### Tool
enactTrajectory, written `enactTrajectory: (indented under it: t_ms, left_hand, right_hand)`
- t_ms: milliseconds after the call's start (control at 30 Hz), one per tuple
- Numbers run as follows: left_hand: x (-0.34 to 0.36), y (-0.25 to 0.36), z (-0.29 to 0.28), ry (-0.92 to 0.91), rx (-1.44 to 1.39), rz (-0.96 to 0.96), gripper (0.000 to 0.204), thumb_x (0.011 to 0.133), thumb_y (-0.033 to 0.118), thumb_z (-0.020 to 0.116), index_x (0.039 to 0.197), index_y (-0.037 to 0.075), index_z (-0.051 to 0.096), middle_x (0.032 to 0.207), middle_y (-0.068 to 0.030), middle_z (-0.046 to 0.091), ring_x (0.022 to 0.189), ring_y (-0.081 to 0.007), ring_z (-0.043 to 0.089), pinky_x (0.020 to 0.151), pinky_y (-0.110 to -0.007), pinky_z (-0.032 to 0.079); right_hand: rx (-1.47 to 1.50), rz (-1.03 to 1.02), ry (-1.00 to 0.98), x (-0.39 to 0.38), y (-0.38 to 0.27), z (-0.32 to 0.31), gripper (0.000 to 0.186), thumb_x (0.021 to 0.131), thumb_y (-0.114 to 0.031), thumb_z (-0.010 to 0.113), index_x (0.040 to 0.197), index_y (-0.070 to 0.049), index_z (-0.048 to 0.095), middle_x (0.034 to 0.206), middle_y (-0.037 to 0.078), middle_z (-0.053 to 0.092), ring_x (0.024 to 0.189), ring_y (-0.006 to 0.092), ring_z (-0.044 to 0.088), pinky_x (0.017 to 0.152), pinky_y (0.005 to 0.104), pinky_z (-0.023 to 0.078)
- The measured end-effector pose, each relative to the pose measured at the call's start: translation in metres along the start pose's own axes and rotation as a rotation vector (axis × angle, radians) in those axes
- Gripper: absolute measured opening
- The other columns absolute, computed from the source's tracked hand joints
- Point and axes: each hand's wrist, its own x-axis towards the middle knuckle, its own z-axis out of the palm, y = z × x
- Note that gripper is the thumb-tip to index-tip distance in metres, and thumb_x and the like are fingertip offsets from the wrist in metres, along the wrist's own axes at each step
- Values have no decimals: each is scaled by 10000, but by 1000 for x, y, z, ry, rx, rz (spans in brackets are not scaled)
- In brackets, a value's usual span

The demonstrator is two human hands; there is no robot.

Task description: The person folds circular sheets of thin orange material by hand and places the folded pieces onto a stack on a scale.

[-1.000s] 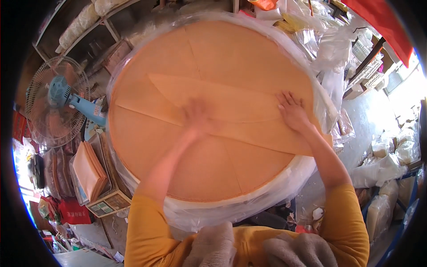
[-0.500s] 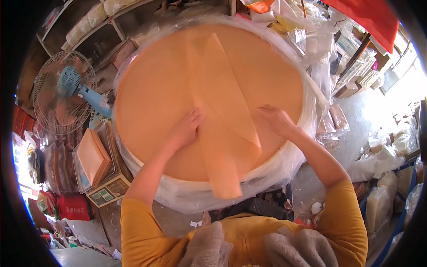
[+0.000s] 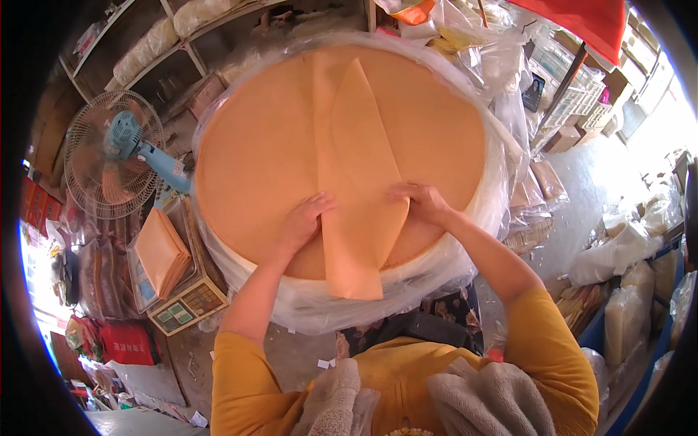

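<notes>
A round stack of thin orange sheets (image 3: 254, 131) lies inside crumpled clear plastic (image 3: 490, 174). Along its middle, front to back, runs a long folded orange sheet (image 3: 358, 182); its near end hangs over the front rim. My left hand (image 3: 304, 221) is at the left edge of this folded sheet, fingers curled in against it. Opposite, my right hand (image 3: 425, 205) grips the sheet's right edge, fingertips resting over it.
To the left stand a pale blue fan (image 3: 127, 138), a weighing scale (image 3: 178, 314) with orange sheets (image 3: 156, 254) on top, and a red bag (image 3: 131, 341). Shelves (image 3: 160, 54) line the back. Crates (image 3: 574, 87), a phone (image 3: 533, 92) and plastic bags (image 3: 625, 312) are at the right.
The folded sheet has swung from lying crosswise to pointing away from me. Both hands have drawn back toward its sides, the right moving inward, their spread fingers now curled at the edges.
</notes>
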Motion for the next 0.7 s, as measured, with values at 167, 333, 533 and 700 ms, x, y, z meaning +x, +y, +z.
enactTrajectory:
  t_ms: [167,333,533,700]
  left_hand:
    - [11,71,3,239,-605,-725,471,851,185,651,1269,8,526,731,-77,625,662,-142,566,639,-286,467]
    - [16,84,1,192,-586,-784,575,836,193,667,1324,-25,455,698,-90,625,650,-160,571,635,-300,462]
    - [18,83,4,184,-535,-796,587,838,171,690,1342,-4,447,647,-30,596,613,-89,517,595,-259,434]
    - [8,86,4,175,-406,-781,569,817,169,671,1317,-12,468,868,-122,666,719,-211,625,707,-336,487]
  right_hand:
    - [136,731,5,-26,-9,-5,263,853,-148,661,1064,7,632,752,26,640,680,128,590,615,286,481]
    - [351,962,255,-25,-43,-10,267,866,-245,661,950,7,645,714,21,625,652,112,577,596,281,464]
    - [48,1011,303,-1,-54,4,383,841,-384,602,927,-15,657,889,177,667,863,319,640,735,416,491]
    - [-38,1031,182,0,-56,5,353,877,-356,571,786,-19,623,755,195,629,737,355,613,677,422,481]
